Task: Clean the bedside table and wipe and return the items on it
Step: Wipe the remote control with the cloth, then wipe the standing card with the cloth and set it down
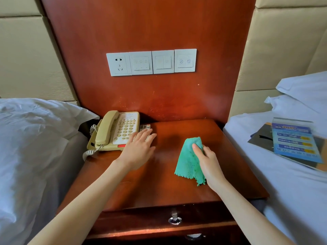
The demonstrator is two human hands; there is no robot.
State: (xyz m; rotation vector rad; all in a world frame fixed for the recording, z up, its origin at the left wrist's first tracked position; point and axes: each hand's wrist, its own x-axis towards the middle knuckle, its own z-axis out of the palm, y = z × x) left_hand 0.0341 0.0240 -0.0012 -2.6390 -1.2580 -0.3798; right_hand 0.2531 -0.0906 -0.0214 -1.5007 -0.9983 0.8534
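Observation:
The reddish wooden bedside table (169,188) stands between two beds. A beige corded telephone (115,131) sits at its back left corner. Beside the phone lies a small remote-like item (145,128), mostly covered by my left hand (139,147), which reaches over it with straight, spread fingers. A green microfibre cloth (187,160) hangs over the table's right half; my right hand (207,160) grips it with the thumb on top.
White bedding (33,138) borders the table on the left. On the right bed (276,183) lie a blue leaflet (297,140) and a dark folder (263,137). A wall socket and switch panel (152,61) is above. A drawer handle (174,219) is below.

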